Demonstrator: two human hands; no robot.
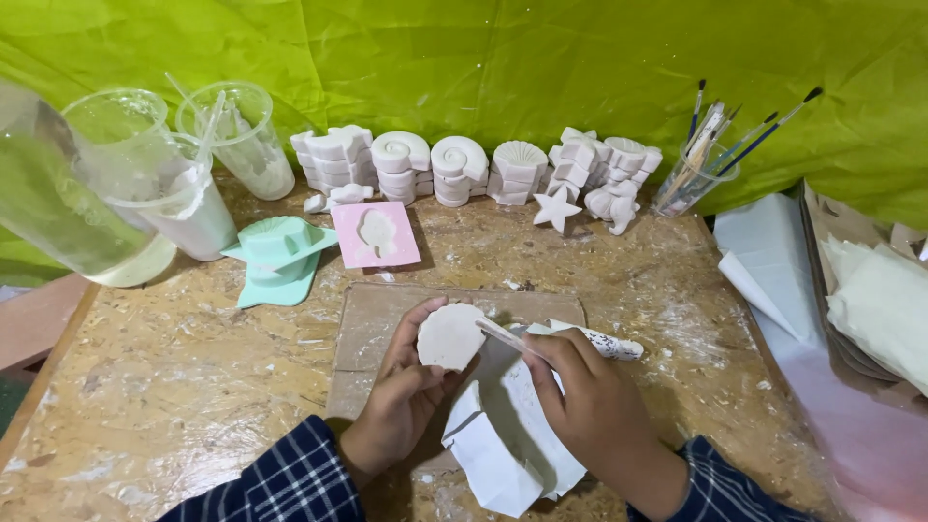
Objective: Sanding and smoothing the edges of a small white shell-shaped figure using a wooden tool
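Plaster shell piece worked over a chipboard table.

The left hand (404, 387) gripped a matte white, scallop-shaped plaster cast (450, 336) (held above a brown board (372, 319)). The right hand (590, 406) was closed around a thin tool (512, 338), apparently touching the cast's edge. Behind stood six stacks of casts (459, 169), three clear plastic cups (237, 135) and two flexible moulds: mint (280, 253), pink (375, 235).

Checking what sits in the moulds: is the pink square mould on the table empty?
No. The pink mould behind the board holds a white shell-shaped cast in its middle, while the left hand holds another white shell piece.
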